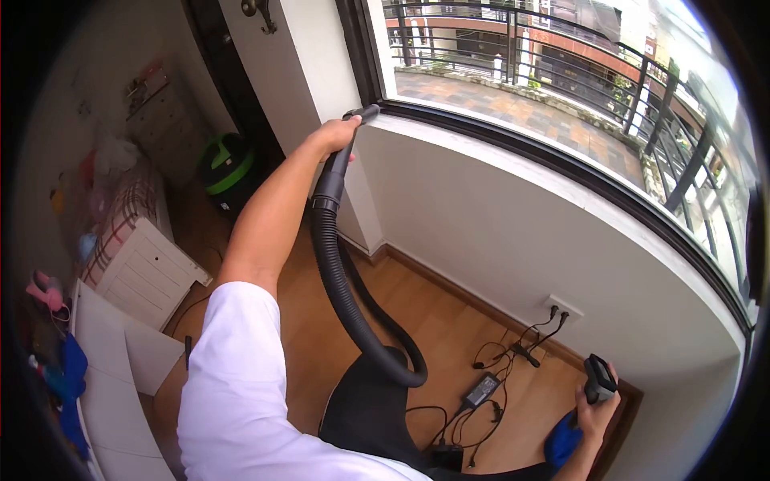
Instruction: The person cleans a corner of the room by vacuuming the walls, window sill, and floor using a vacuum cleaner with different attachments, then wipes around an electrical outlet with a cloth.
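My left hand [334, 140] is wrapped around the black handle end of a vacuum hose [327, 232]. The nozzle tip [368, 113] touches the corner of the window sill, by the dark frame. From the handle, the ribbed hose hangs down, loops near my legs and runs back up behind itself. Low at the right, my right hand [595, 410] grips a dark grey and black attachment [598, 380] with a flat, rectangular end; its exact kind is unclear. Below that hand is a blue item [563, 441], partly hidden.
A green and black vacuum cleaner [227, 170] stands by the dark door. Cables and a power adapter [482, 390] lie on the wooden floor under a wall socket [564, 309]. White furniture [148, 268] lines the left side. The window sill [553, 183] curves along the right.
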{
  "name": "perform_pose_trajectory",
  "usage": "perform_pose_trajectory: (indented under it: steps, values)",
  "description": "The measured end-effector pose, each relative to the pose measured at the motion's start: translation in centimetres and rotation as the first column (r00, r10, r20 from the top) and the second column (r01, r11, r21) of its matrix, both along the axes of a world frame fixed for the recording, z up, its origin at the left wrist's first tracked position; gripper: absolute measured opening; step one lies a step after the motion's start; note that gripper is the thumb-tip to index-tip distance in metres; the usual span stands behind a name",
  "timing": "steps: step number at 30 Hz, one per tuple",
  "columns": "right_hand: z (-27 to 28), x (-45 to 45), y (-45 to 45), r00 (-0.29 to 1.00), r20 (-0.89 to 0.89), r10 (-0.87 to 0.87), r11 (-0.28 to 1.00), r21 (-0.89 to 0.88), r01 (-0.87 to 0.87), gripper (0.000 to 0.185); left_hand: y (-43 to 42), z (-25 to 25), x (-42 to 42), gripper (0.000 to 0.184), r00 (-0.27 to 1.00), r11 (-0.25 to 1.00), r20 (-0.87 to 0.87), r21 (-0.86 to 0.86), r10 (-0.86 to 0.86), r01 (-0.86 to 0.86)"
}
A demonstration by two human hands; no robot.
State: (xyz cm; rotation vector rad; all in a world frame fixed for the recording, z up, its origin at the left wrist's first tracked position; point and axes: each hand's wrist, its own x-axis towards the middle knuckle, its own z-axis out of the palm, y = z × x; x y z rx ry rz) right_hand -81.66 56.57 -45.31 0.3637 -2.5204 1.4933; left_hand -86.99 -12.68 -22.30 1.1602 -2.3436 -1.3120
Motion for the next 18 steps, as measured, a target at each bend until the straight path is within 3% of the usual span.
perform_pose_trajectory:
  steps: [5,7,10,13,16,18]
  values:
    - [1.5,2.2,-5.6,0.991,0.096,0.097,0.994,-0.066,-0.091,0.076,-2.0,0.2,-0.8,0.065,0.999,0.998,0.018,-0.046,0.032,-0.031]
    - [-0.6,2.3,-6.8,0.99,0.093,0.105,0.991,-0.088,-0.097,0.075,0.0,0.7,-0.4,0.064,0.998,0.996,0.049,-0.088,-0.03,0.034]
    - [-2.3,3.1,-8.1,0.984,0.137,0.117,0.987,-0.123,-0.101,0.075,-0.2,1.0,-1.0,0.063,0.999,0.995,0.031,-0.1,0.01,-0.007]
    - [-3.6,4.1,-8.2,0.952,0.287,0.107,0.991,-0.112,-0.078,0.073,-0.8,0.6,-1.6,0.062,0.998,0.993,0.051,-0.114,-0.023,0.029]
    - [-5.4,4.3,-7.4,0.972,0.206,0.114,0.993,-0.028,-0.111,0.073,3.1,1.6,-1.1,0.067,0.987,0.979,0.007,-0.13,-0.16,0.16]
    - [-4.6,5.0,-7.6,0.959,0.258,0.114,0.994,-0.031,-0.11,0.073,1.6,1.7,-2.0,0.067,0.995,0.98,0.004,-0.175,-0.099,0.098]
